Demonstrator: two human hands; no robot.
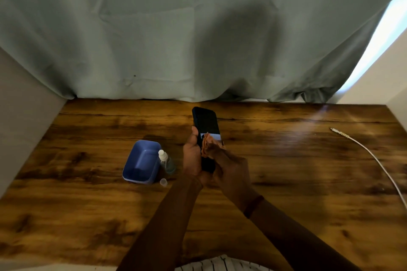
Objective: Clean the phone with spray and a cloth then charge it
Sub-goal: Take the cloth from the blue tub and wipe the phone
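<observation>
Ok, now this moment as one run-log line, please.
step: wiping; left hand: holds black phone; right hand: presses crumpled orange cloth on it; clear spray bottle: beside blue plastic tub; white cable: on wooden table, unconnected

No text, label or number is legible on the phone (206, 121), spray bottle (164, 159) or blue tub (141, 163)
</observation>
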